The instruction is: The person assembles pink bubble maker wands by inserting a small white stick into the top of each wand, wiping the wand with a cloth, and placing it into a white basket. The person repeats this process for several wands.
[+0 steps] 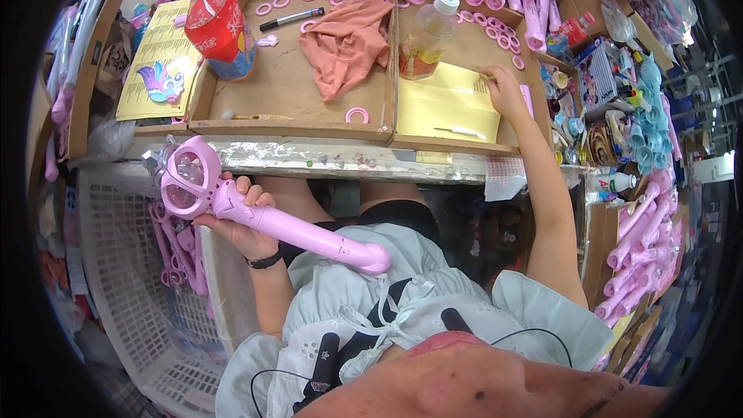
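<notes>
My left hand (pixel 246 217) is closed around a pink toy wand (pixel 309 241). The wand lies aslant before my body, its ring-shaped head with a clear ball at upper left and its rounded handle end against my clothes. My right hand (pixel 507 94) reaches into the right cardboard tray (pixel 464 145), at the right edge of a yellow sheet (pixel 445 101). Its fingers curl downward, and what they grip, if anything, is hidden. Beside that wrist stands a small pink piece (pixel 527 99). A white pen-like stick (pixel 462 131) rests on the sheet.
The left tray (pixel 271 128) holds a red-wrapped bottle (pixel 219 31), an orange cloth (pixel 346 42), a black marker (pixel 292 19) and pink rings (pixel 357 115). A clear bottle (pixel 428 35) stands by the yellow sheet. A white basket (pixel 131 263) with pink wands is at left; more wand parts (pixel 638 244) are stacked right.
</notes>
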Motion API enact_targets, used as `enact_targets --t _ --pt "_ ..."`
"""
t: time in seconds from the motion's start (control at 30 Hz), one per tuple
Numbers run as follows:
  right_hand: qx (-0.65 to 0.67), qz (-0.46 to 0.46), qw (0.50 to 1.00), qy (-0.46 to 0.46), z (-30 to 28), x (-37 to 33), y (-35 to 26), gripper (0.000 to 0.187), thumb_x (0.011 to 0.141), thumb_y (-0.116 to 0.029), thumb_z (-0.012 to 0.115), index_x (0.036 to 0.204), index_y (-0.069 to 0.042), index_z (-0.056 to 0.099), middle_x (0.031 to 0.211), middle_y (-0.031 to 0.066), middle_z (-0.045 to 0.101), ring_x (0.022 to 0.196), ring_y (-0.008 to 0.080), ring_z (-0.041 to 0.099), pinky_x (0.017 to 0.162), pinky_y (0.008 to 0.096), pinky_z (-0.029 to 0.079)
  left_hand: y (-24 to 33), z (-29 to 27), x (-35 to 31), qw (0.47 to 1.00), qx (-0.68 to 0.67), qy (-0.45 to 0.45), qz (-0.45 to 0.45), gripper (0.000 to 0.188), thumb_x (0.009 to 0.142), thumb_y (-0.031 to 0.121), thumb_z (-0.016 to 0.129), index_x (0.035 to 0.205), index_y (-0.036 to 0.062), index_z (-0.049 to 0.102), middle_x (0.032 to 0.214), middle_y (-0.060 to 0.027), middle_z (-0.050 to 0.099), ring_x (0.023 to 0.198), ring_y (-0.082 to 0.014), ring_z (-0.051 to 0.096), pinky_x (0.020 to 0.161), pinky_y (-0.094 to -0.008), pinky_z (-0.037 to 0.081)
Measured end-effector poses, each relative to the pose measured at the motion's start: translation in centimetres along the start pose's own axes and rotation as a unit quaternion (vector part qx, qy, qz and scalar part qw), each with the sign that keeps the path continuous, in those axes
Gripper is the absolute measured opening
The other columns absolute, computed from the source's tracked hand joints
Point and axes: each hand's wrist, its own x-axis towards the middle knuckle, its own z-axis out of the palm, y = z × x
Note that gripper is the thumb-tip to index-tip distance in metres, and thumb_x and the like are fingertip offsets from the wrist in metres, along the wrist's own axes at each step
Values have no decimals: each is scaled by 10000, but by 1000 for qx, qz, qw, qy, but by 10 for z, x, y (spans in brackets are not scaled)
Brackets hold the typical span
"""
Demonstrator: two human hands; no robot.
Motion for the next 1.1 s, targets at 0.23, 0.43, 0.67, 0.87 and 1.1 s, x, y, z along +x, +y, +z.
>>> enact_targets --t 0.23,0.43,0.67,0.87,1.1 --pt "-17 -7 1000 14 1 5 4 144 822 -9 534 934 1 623 995 172 579 938 321 574 816 353 473 -2 -1 0 1000 -9 -5 -8 806 726 609 624 1238 23 413 927 -64 469 761 -152 445 715 -294 403" --pt "76 52 996 17 3 9 11 119 811 -45 567 885 21 632 981 169 565 892 286 597 765 333 517 -3 0 1 1000 -14 -11 -14 802 731 604 625 1239 21 411 931 -67 473 772 -156 449 722 -298 406" --pt "32 67 997 -21 5 14 29 155 848 -82 579 934 44 610 936 108 584 846 197 605 750 273 499 -3 2 1 999 -18 -17 -21 785 739 593 628 1233 22 412 930 -69 475 775 -160 454 729 -303 411" --pt "80 127 989 -17 8 19 36 163 861 -66 530 973 9 620 930 168 579 891 271 581 748 342 491 -4 2 0 1000 -11 -8 -17 790 739 599 623 1233 20 412 926 -70 473 766 -156 447 712 -298 406" --pt "-19 3 999 -43 10 15 22 242 863 -69 519 1074 -75 636 1057 158 548 991 286 543 857 348 453 -4 2 0 1000 1 -2 -14 796 736 604 622 1231 17 411 930 -71 465 763 -154 441 704 -294 402"
